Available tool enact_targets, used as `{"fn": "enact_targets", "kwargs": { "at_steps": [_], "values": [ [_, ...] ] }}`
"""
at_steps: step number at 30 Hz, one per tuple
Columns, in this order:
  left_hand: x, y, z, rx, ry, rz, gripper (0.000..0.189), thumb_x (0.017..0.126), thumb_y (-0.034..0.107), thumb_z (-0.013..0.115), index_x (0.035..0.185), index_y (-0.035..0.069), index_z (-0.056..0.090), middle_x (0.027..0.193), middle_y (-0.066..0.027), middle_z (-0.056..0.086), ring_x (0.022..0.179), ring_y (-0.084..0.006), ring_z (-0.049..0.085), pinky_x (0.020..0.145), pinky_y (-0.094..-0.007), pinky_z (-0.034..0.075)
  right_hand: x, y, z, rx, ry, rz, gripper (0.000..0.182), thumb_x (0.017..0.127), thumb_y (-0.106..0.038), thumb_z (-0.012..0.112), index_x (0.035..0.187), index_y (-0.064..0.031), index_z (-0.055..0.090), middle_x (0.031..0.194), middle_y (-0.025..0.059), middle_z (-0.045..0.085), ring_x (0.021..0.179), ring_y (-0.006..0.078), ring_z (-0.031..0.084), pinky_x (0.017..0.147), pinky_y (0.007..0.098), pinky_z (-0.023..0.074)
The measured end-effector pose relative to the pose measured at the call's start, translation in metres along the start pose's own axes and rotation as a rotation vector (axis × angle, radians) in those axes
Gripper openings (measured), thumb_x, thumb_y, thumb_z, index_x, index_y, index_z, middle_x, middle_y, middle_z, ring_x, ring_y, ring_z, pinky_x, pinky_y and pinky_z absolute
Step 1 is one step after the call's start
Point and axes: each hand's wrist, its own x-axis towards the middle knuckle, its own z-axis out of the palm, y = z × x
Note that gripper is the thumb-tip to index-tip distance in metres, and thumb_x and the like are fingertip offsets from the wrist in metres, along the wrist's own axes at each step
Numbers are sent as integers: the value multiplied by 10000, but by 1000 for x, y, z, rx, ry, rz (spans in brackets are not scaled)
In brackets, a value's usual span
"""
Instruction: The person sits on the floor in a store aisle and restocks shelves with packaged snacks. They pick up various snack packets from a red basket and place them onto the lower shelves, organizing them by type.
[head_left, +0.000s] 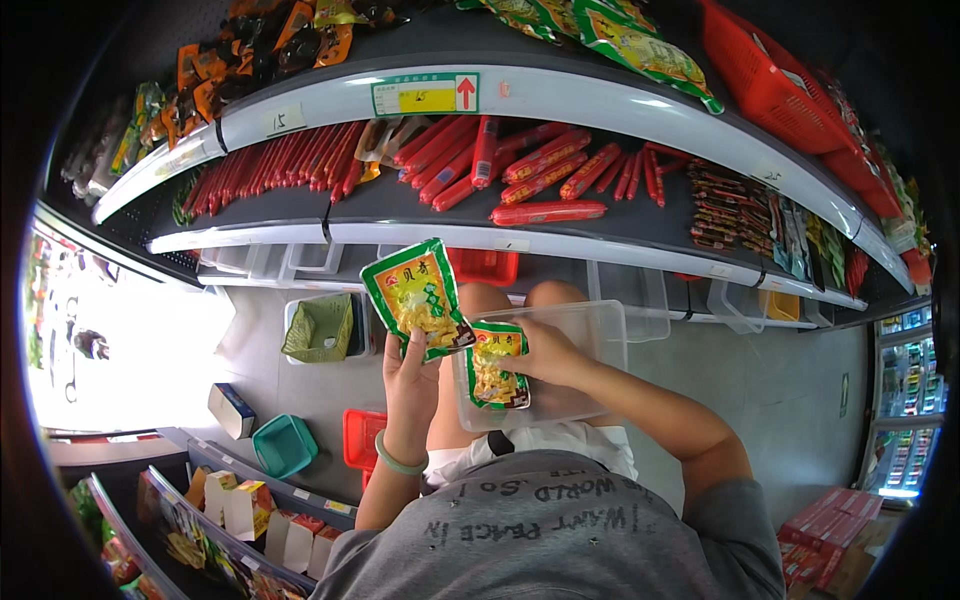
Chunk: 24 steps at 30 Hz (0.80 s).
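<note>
My left hand (411, 375) grips the lower edge of a green-bordered snack pouch (417, 296), held tilted above my lap. In my right hand (551, 356) is a second pouch (499, 375) of like colours, its thumb pressed on the front. That second pouch is over a translucent plastic bin (600, 322), which rests across my thighs. The upper corner of the right pouch lies close to the bottom of the left one; whether they touch I cannot tell. Both pouches bear writing and a picture of yellowish food.
Ahead, a shelf holds red-wrapped sausages (547, 212) and small packets (720, 210). A red basket (780, 82) is at the upper right. On the floor are a green woven basket (298, 330), a teal bin (285, 446) and a red bin (360, 435). Behind me at left stands another shelf (247, 559).
</note>
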Motion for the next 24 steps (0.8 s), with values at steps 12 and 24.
{"fn": "enact_targets", "kwargs": {
  "at_steps": [12,24],
  "values": [
    [-26,7,47,109,-73,-78,327,1002,83,590,1320,41,525,1246,-89,629,1167,-201,609,992,-373,512,-50,-84,-26,431,209,-126,432,921,-162,713,1285,-24,527,1126,89,638,878,156,660,747,290,537],
    [-21,-12,44,1942,-834,692,513,791,423,745,1176,102,637,1303,-91,594,1296,-282,501,1178,-466,270,-97,-7,-61,614,-32,205,366,955,-188,673,1240,15,563,1079,104,684,957,213,670,885,360,545]
  ]
}}
